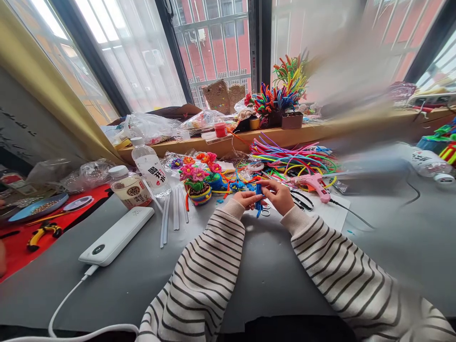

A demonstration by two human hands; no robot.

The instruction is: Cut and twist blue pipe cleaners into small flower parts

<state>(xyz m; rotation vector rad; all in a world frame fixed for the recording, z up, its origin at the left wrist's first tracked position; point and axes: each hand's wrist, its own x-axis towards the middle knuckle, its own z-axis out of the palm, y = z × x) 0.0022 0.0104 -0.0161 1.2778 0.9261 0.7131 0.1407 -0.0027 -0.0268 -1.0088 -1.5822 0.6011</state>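
Observation:
Between my two hands, over the grey table, is a small blue piece of bent pipe cleaners [258,197]. My left hand [246,198] pinches it from the left side. On the other side, the fingers of my right hand [277,194] close on its upper part. Fingers hide some of the piece. Just behind my hands lie blue pipe-cleaner shapes [238,185]. Right of my right hand are black-handled scissors [302,200] and a pink glue gun [315,184] on a white sheet.
Pipe-cleaner flowers in a striped pot [199,194] stand left of my hands, near clear glue sticks [165,223]. Further left are a water bottle [151,168], a drink bottle [130,187] and a white power bank [117,236] with a cable. Loose pipe cleaners [288,159] lie behind.

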